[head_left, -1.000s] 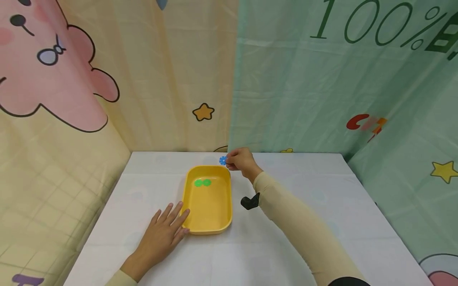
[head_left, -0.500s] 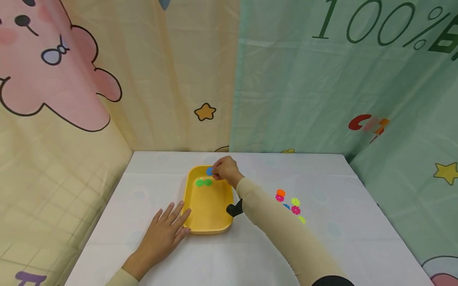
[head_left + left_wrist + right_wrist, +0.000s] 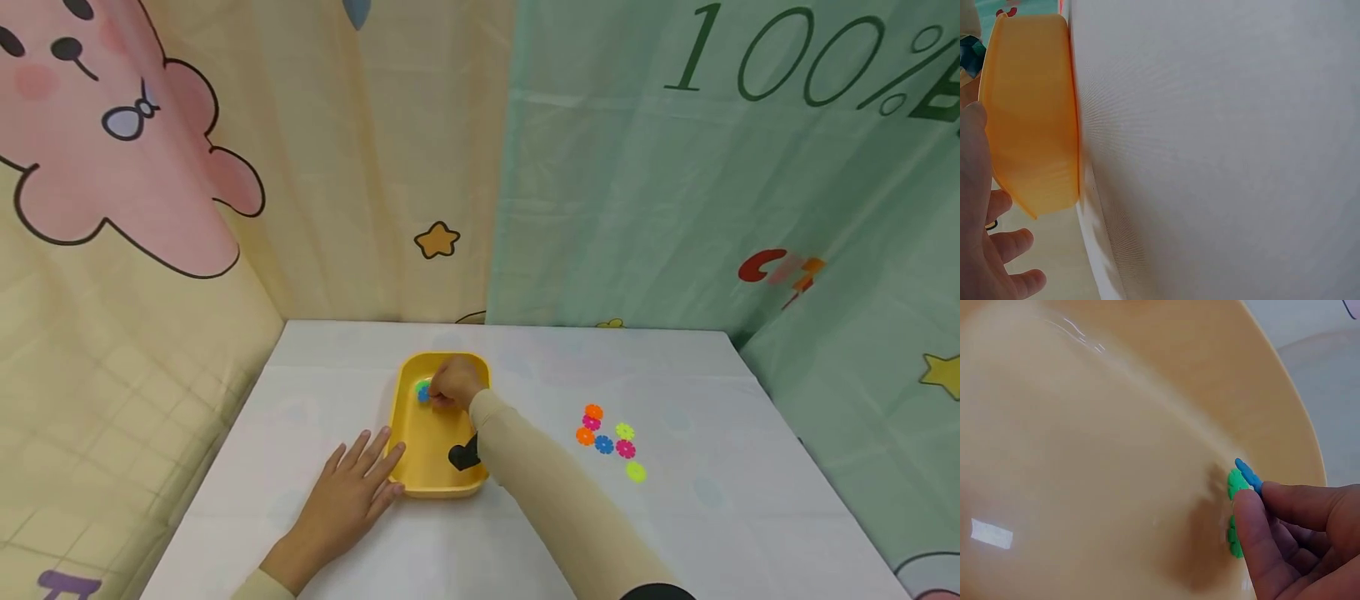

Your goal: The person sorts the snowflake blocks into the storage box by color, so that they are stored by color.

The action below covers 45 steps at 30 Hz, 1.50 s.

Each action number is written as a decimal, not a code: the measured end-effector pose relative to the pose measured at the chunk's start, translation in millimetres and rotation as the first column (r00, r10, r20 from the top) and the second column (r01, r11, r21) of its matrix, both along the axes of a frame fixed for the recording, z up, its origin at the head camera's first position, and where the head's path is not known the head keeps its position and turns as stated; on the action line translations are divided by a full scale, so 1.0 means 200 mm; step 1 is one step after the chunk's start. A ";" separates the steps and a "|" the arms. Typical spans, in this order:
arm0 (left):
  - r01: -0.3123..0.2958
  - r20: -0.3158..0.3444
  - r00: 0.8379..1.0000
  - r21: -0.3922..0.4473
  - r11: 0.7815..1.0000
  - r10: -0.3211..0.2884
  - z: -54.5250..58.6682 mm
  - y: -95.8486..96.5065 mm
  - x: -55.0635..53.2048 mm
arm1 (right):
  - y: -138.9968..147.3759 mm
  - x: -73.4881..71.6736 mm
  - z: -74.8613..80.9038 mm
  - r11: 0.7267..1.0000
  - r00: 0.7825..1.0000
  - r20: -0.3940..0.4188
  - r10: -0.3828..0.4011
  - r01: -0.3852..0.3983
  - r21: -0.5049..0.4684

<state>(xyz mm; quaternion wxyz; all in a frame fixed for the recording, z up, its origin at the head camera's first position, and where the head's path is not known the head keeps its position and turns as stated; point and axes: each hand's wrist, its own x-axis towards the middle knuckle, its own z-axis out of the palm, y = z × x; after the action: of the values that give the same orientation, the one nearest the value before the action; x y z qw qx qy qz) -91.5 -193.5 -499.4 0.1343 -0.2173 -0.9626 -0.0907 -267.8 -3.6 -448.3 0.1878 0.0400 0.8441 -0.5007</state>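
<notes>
Yellow tray (image 3: 427,454): my left hand (image 3: 347,492), fingers extended, touches its left rim, likely steadying it; my right hand (image 3: 456,383) pinches blue disc (image 3: 1248,475) edgewise, near green discs (image 3: 1233,536).

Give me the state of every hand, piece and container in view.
Tray: upright on the table, open-topped.
Left hand: fingers spread, touching the tray's near-left edge.
Right hand: pinching a blue piece over the tray.
Blue piece: held; contact with the green pieces unclear.
Green pieces: two, lying in the tray.
Loose pieces: seven, unheld, lying on the table.
</notes>
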 end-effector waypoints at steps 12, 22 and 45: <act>-0.009 0.019 1.000 0.001 1.000 0.009 0.01 0.01 0.00 | -0.04 -0.01 -0.06 0.991 0.999 0.039 0.005 -0.010 0.131; -0.009 -0.009 1.000 0.005 1.000 0.009 0.00 0.01 0.00 | -0.07 -0.01 -0.07 0.991 1.000 0.004 0.012 -0.012 0.133; 0.000 0.011 1.000 -0.013 1.000 0.000 0.00 0.00 -0.02 | -0.02 0.03 -0.01 0.999 0.998 -0.035 0.044 -0.045 -0.009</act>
<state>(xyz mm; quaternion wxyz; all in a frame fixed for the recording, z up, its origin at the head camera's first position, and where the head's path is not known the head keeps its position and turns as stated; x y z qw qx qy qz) -95.3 -193.5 -499.7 0.1274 -0.2175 -0.9639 -0.0857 -262.6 -7.3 -450.7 0.1846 0.0116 0.8453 -0.5012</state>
